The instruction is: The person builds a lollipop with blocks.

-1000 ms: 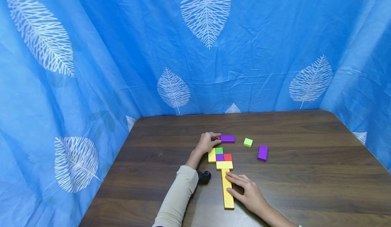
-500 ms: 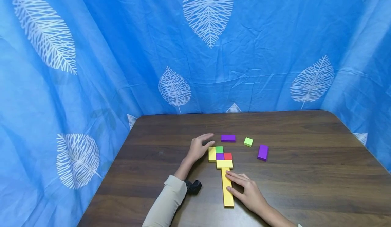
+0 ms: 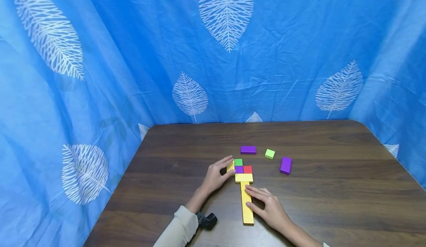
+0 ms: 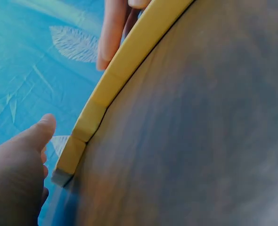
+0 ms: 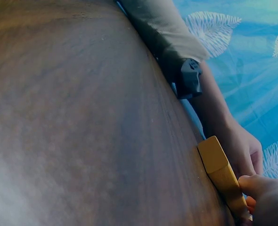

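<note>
In the head view several flat coloured blocks lie joined on the table. My left hand [image 3: 214, 175] reaches over the upright yellow block [image 3: 230, 167] at the left of the group, partly covering it. The left thumb reaches beside the small purple block [image 3: 239, 169]; whether it touches is unclear. Above that is a green block [image 3: 238, 162], and to the right a red block [image 3: 247, 169]. A yellow crosswise block [image 3: 244, 178] lies below them. My right hand [image 3: 271, 208] rests its extended fingers and thumb on the long yellow strip [image 3: 247, 212] running towards me.
Farther back lie a purple block [image 3: 248, 150] and a light green block [image 3: 270, 154]. Another purple block [image 3: 285, 165] stands off to the right. The brown wooden table [image 3: 332, 195] borders a blue leaf-print curtain [image 3: 279, 51]. A black device [image 3: 207, 221] sits on the left wrist.
The left hand has drawn back from the far purple block, leaving it on the table, and come down towards me over the left yellow block. The right hand stays on the strip.
</note>
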### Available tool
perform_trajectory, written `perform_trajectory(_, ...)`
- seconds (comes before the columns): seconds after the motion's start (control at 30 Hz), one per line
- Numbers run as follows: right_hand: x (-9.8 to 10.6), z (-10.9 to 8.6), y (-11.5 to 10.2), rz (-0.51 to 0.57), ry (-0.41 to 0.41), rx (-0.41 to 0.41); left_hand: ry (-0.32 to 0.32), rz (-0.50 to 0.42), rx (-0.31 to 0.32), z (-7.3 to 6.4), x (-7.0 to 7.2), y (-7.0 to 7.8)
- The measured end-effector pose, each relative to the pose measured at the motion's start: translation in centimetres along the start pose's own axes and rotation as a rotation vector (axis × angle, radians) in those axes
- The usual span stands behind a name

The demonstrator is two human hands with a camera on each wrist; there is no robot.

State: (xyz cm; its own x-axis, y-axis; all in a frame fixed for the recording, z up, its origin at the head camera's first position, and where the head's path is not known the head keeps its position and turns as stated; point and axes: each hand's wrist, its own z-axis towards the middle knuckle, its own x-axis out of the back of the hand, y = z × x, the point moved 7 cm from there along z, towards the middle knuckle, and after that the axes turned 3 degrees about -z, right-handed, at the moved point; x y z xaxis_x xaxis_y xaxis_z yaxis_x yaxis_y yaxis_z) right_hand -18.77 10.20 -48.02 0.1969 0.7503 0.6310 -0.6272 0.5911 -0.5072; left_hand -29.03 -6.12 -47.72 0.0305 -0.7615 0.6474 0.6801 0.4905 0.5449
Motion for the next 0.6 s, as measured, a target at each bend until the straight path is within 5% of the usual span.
perform_trajectory(0.27, 0.0, 0.0, -0.1, 0.005, 0.004, 0.004, -0.113, 0.092, 0.007, -0.7, -1.0, 0.1)
perform_trajectory(0.6, 0.1, -0.1, -0.1, -0.017, -0.006, -0.009, -0.131, 0.113, 0.027, -0.9, -1.1, 0.1)
